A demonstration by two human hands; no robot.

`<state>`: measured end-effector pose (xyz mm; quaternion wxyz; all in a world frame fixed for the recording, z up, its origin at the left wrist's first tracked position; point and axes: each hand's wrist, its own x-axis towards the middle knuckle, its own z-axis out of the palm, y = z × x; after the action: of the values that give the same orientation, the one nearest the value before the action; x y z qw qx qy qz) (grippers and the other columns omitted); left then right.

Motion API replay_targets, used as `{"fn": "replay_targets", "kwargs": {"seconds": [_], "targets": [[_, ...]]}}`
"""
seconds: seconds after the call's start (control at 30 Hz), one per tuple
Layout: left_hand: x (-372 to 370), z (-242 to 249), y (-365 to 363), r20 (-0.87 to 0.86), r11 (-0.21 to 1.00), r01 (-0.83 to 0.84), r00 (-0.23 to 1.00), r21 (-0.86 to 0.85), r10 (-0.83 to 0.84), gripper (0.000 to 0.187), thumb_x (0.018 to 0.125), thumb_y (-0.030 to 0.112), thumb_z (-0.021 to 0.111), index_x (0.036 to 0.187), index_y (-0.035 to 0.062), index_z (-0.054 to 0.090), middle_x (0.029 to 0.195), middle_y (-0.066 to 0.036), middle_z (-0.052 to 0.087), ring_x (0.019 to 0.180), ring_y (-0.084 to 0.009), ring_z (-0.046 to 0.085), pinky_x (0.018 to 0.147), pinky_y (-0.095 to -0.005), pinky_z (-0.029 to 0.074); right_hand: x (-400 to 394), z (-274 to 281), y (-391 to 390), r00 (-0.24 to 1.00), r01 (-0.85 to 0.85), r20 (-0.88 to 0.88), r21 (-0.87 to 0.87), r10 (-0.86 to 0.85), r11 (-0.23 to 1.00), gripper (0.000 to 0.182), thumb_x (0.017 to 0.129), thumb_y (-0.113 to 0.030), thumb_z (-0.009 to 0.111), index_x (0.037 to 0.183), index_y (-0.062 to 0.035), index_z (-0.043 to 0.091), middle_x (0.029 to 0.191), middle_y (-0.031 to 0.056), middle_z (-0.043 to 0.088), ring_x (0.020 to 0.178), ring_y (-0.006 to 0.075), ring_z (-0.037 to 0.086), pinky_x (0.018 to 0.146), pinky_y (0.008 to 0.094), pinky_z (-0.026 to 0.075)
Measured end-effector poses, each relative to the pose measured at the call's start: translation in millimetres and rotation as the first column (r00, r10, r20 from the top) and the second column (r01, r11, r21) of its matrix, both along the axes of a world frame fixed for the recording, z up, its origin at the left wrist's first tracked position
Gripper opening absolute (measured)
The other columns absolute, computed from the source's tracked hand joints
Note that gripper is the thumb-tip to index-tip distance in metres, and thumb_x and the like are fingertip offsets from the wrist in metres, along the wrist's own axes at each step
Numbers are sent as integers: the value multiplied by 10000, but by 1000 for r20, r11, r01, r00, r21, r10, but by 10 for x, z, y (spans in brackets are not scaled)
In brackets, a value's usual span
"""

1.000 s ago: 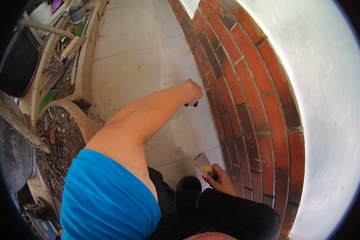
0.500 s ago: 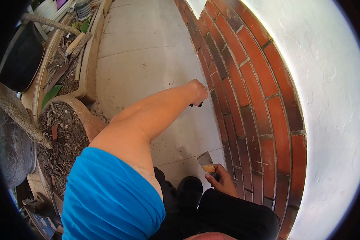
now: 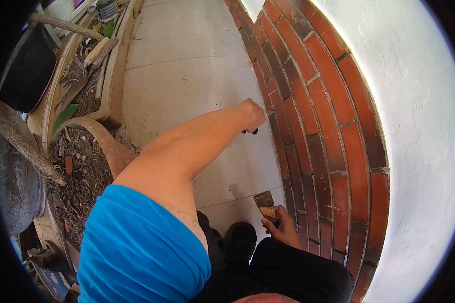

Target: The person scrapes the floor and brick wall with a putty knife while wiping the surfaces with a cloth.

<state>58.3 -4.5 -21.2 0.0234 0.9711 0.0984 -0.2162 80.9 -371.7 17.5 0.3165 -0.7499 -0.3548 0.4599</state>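
My left hand (image 3: 253, 115), at the end of an outstretched bare arm with a blue sleeve, is a closed fist beside the foot of the red brick wall facing (image 3: 333, 131). Small black bits show below the fist, but what it grips is hidden. Lower down, my right hand (image 3: 285, 230) is closed around the dark handle of a putty knife (image 3: 264, 200). Its blade points up and left over the floor, dirty grey with a yellowish patch near the handle. The knife is apart from the bricks.
Pale floor tiles (image 3: 182, 60) run between the bricks and a planter (image 3: 115, 96) of soil on the left. A garden trowel (image 3: 77, 91) lies in it, near a black pot (image 3: 28, 76). A white wall (image 3: 419, 126) rises at right; a black shoe (image 3: 240, 233) stands below.
The putty knife's blade has turned slightly in my right hand and shifted a little to the right. My left fist has moved only slightly to the right.
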Motion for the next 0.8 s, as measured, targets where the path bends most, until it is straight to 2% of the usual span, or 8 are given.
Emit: {"fn": "replay_targets", "kwargs": {"seconds": [0.33,0.53,0.63,0.8], "targets": [[17,69,-12,-45,1000,4,999,-8,-5,276,781,215,661,1035,133,734,1064,-59,721,1040,-237,679,864,-397,532,-30,96,43,997,48,-50,-120,-55,992,227,922,-89,668,1067,-4,515,815,47,648,686,88,598,578,255,468],[9,15,-15,-9,1000,6,1000,12,-6,276,781,209,654,1036,137,731,1061,-56,722,1038,-232,678,859,-396,532,-5,60,10,997,23,-77,-93,-31,995,211,937,-106,654,1071,0,529,823,47,650,687,86,595,595,248,456],[20,45,-18,-37,1000,-5,999,-2,5,275,778,208,655,1032,139,732,1066,-53,720,1037,-231,678,859,-397,533,-17,45,5,997,22,-68,-65,-26,998,216,943,-151,653,1048,-3,535,757,61,672,605,70,564,532,246,433],[11,65,-23,-36,1000,-1,999,-3,1,282,771,206,662,1035,134,732,1064,-53,720,1037,-233,678,853,-399,535,4,31,-10,999,4,-49,-45,-6,999,198,953,-143,633,1051,-6,529,755,62,662,601,80,555,537,251,433]]}}
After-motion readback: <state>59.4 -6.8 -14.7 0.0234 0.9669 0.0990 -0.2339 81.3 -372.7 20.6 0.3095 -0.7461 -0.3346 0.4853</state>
